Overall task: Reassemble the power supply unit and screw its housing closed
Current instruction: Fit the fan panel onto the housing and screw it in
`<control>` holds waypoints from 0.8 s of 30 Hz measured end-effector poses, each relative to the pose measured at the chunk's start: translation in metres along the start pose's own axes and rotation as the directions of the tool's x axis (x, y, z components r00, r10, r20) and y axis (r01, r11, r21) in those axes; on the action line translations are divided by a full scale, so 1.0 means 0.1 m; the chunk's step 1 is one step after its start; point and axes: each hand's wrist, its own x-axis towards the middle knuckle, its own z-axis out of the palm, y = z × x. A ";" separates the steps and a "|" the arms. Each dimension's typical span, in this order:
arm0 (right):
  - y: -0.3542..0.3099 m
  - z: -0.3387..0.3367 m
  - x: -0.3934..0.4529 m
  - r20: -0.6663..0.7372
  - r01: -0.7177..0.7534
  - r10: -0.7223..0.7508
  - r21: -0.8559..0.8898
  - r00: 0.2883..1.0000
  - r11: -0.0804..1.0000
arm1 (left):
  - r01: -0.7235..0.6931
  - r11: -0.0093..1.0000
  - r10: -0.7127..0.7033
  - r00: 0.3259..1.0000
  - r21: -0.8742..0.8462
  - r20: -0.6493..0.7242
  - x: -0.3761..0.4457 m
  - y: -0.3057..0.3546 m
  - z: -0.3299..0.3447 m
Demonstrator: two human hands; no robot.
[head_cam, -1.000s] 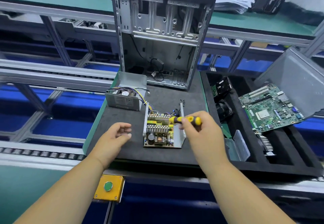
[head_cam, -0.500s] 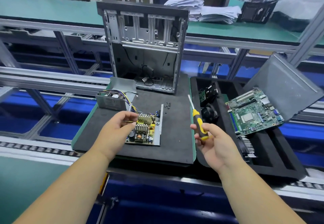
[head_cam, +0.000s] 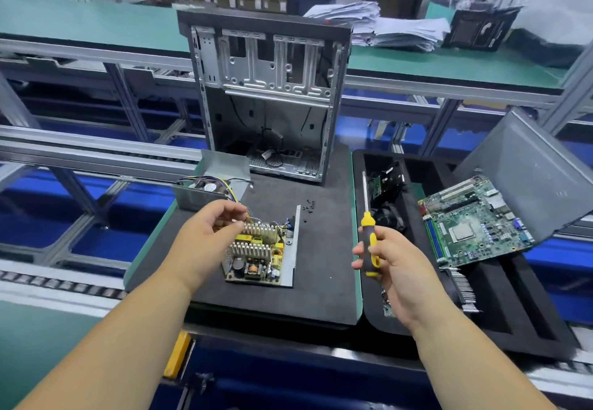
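Right hand [head_cam: 396,268] gripping screwdriver [head_cam: 369,239], seemingly upright.

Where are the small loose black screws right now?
In the head view the small black screws lie scattered on the dark foam mat, just beyond the far right corner of the open power supply board and in front of the empty computer case.

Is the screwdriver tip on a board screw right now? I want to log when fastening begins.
No: the right hand holds the screwdriver upright, clear of the power supply board.
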 end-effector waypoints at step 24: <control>-0.12 0.66 1.44 -0.353 -0.009 -0.151 -0.413 0.924 0.911 | 0.011 1.000 -0.013 0.973 0.011 0.229 1.50 -0.34 -0.46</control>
